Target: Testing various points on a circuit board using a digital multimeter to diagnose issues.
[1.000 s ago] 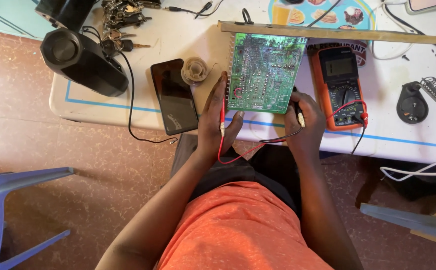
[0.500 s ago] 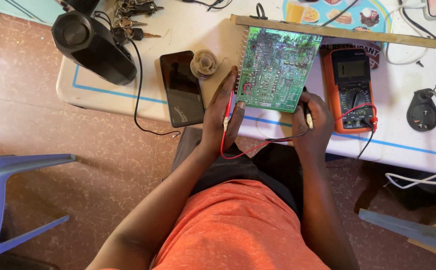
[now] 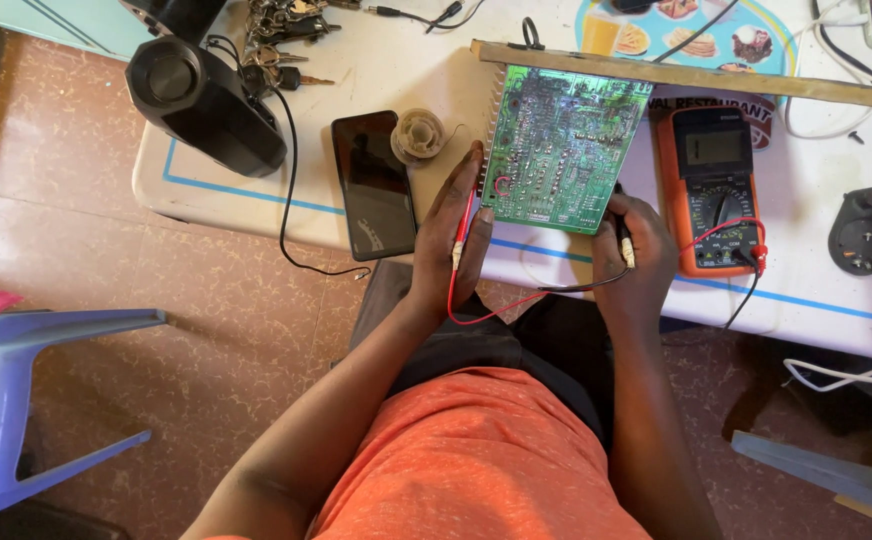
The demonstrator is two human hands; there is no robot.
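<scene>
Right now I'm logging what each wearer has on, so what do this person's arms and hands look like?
Both forearms are bare, with no sleeve reaching them. The left hand and right hand wear no gloves, and no ring, watch or bracelet shows. The only clothing in view is an orange short-sleeved top over dark trousers.

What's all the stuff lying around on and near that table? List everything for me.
circuit board: 1, green, propped at table edge between the hands
multimeter: 1, orange and black, right of the board
red probe: 1, in left hand, tip at the board
black probe: 1, in right hand
phone: 1, black, left of the board
solder spool: 1, pale, beside the phone
speaker: 1, black, table's left end
keys: a bunch, metal, top left
wooden strip: 1, behind the board
table: 1, white, blue line
chair: 1, blue, on the floor at left
left hand: 1
right hand: 1
</scene>
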